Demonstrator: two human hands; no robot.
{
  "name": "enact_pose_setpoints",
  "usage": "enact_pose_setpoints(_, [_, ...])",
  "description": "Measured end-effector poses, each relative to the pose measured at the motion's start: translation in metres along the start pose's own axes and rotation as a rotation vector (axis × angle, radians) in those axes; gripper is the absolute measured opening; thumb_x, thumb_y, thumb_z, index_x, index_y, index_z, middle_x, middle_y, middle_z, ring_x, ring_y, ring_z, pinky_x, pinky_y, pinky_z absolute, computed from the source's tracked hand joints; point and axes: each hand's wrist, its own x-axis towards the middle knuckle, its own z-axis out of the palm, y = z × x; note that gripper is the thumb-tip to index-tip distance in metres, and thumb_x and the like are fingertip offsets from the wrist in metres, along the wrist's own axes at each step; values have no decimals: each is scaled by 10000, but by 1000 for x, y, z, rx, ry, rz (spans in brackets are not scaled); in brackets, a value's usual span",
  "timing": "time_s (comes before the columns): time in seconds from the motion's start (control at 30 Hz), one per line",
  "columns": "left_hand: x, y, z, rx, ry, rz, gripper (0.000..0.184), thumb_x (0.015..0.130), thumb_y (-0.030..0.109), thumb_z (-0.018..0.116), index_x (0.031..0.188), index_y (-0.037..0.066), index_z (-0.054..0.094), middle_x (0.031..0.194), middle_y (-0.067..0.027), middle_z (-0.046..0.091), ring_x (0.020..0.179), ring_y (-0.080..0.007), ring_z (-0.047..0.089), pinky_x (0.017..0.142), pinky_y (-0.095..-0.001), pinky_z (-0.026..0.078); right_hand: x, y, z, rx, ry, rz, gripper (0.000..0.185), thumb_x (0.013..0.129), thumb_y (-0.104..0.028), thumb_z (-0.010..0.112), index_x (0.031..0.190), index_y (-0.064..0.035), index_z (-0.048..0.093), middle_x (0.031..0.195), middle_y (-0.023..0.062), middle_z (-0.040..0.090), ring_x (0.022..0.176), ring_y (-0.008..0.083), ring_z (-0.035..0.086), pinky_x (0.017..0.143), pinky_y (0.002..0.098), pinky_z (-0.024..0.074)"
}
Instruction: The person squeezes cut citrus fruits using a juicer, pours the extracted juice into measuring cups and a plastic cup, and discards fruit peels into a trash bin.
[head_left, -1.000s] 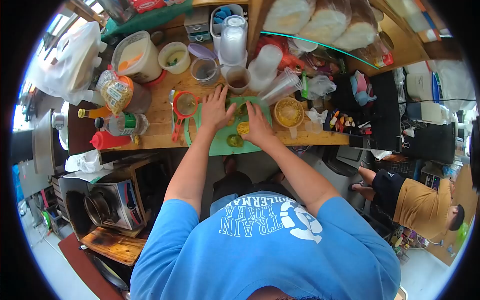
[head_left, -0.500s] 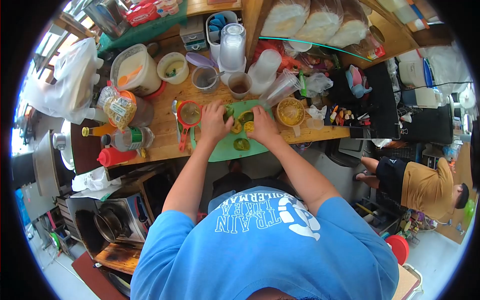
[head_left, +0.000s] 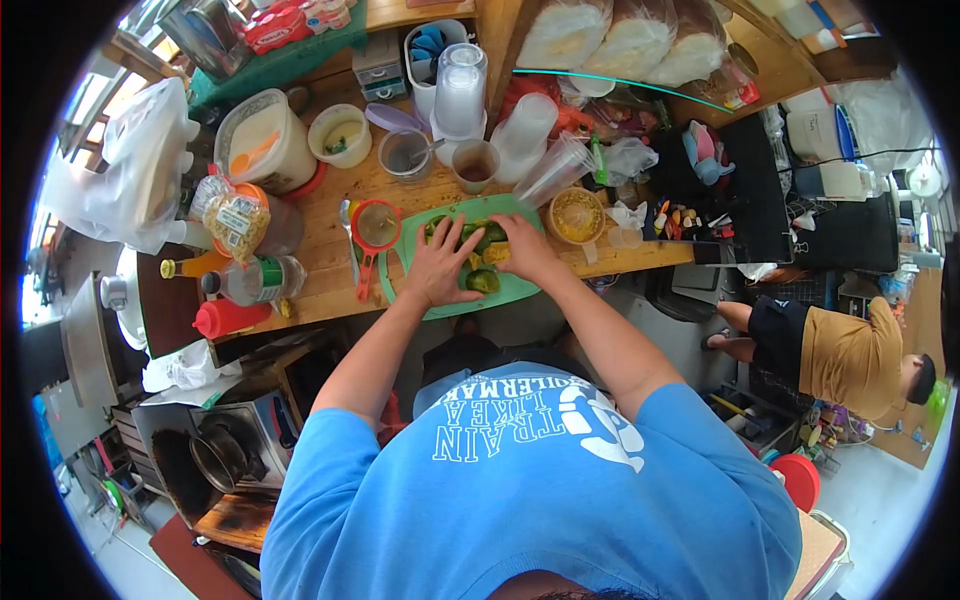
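Green cutting board [head_left: 520, 287] on the wooden table [head_left: 325, 225] in the head view, with cut green-skinned fruit pieces [head_left: 483, 281] on it, some showing yellow flesh. Left hand [head_left: 437, 265] open over the board's left part, fingers spread over the pieces, thumb close to the nearest one; grip on any piece impossible to tell. Right hand [head_left: 526, 250] also open, fingers apart and slightly bent at the pieces on the right; contact likely, firm hold not discernible.

Just right of the board, a clear handled jug [head_left: 577, 215] with yellow residue inside. Just left, a red-rimmed strainer [head_left: 378, 225], with a metal spoon [head_left: 351, 240] alongside. Behind the board, a cup of brown liquid [head_left: 475, 165], then a clear tub [head_left: 405, 155] with a utensil in it, against a purple lid [head_left: 392, 118]. Farther left, a white round tub [head_left: 340, 137] with pale contents and something green, beside a large tub [head_left: 262, 140] of white contents with an orange scoop [head_left: 255, 151].

Close behind on the right, stacked clear cups, some upright [head_left: 461, 92], some slanting [head_left: 556, 170] toward the jug. Along the left, a bag of yellowish pieces [head_left: 238, 220], a clear bottle [head_left: 262, 280] and a red squeeze bottle [head_left: 230, 318]. Bagged bread loaves [head_left: 566, 40] on the shelf above. Person in a tan shirt [head_left: 850, 350] well apart, far right.
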Motion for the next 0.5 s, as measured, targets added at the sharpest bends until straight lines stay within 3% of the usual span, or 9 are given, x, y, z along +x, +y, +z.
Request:
enact_pose_setpoints(0.1, [15,6,4,37,41,20,1102,558,646,813,1510,264,411,1467,-155,439,1302,-367,444,1034,-611,324,2,8,7,2,21,-31,871,606,-92,889,1378,-78,485,1312,193,544,1189,399,570,989,446,509])
enact_pose_setpoints(0.23, [28,9,16,-9,95,35,987,575,596,815,1452,284,488,1376,-120,497,1190,-320,502,930,-556,369,4,21,13,61,100,-44,691,630,-118,876,1257,-30,601,1214,199,630,1137,377,609,963,438,515])
enact_pose_setpoints(0.3, [35,13,21,-12,190,19,816,591,536,812,1331,265,595,1268,-110,551,1087,-288,541,839,-502,386,3,22,13,86,125,-28,617,647,-124,866,1210,-9,642,1165,197,667,1102,371,633,948,432,521])
enact_pose_setpoints(0.4, [40,12,35,11,263,16,697,589,460,811,1228,236,647,1202,-111,586,1033,-281,561,788,-461,388,-1,14,7,195,94,83,520,714,-150,812,1189,5,669,1124,203,699,1046,359,670,928,418,531])
enact_pose_setpoints(0.5, [45,9,47,-28,231,0,691,556,422,840,1197,253,644,1178,-114,596,1034,-289,571,762,-470,417,-7,13,8,256,109,165,489,766,-176,751,1211,8,669,1143,211,699,1040,363,678,917,415,537])
